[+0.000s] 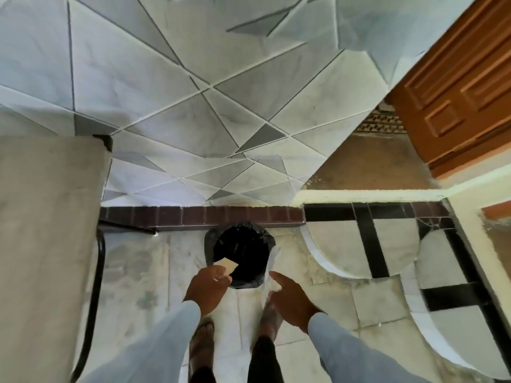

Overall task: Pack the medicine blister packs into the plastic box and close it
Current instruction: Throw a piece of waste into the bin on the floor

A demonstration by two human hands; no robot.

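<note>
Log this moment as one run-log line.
left hand: holds small card over black-lined bin | right hand: open, beside bin | plastic box: not in view

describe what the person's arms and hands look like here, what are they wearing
Both arms are covered by long, loose, pale blue-grey sleeves that end at the wrists. The left hand and right hand are bare: no gloves, and no rings, watch or bracelets are visible. The sleeves show no visible pattern, cuff buttons or markings.

Wall (171,78) clad in grey geometric tiles; brown skirting (204,215); worn pale floor (304,294); wooden door (464,87) at right.
</note>
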